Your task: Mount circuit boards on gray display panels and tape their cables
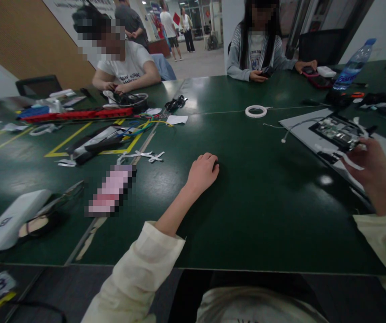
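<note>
My left hand rests on the dark green table with its fingers curled together. A small dark patch shows near its thumb, but I cannot make out whether anything is held. Over on the right, my right hand grips the near edge of a circuit board in a dark frame. White strips and a thin cable hang around the board. It is tilted above a light grey flat panel lying on the table. A white tape ring lies ahead, between the two hands.
A phone and a white device lie at left. White strips, a black-and-silver part and a red bar lie beyond. A water bottle stands far right. Two people sit opposite.
</note>
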Demonstrator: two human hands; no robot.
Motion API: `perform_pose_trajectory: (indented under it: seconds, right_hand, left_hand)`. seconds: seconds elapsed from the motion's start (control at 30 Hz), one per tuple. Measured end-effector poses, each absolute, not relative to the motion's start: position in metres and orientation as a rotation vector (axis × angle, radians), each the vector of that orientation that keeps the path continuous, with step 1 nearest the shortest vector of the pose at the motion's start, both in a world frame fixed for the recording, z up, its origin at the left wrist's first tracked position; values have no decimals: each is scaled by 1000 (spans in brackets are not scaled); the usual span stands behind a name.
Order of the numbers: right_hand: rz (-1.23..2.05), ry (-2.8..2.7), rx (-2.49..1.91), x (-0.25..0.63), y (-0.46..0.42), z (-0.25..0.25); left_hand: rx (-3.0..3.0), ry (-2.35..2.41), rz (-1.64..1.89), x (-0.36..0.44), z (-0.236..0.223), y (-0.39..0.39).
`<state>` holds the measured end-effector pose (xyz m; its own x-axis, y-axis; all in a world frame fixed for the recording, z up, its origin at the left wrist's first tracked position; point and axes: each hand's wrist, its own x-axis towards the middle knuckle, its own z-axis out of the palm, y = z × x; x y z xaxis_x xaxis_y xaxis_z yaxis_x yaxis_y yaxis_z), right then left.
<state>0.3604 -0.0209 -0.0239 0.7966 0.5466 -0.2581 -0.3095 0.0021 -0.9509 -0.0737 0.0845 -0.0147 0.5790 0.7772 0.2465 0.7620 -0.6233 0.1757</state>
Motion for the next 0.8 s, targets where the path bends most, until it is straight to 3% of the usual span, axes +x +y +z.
perform_pose_trajectory:
  seconds: [0.4, 0.63, 0.8]
  right_hand:
    - [1402, -756, -1256, 263, -24, -33]
    - [1678, -1024, -1091, 235, -34, -34]
    - [1755, -1130, -1066, 231, -34, -36]
  left_hand:
    - [2408, 1167, 999, -63, -4, 80]
    - [1587, 847, 636, -47, -3, 63]
    - [1345, 717, 441, -38, -4, 49]
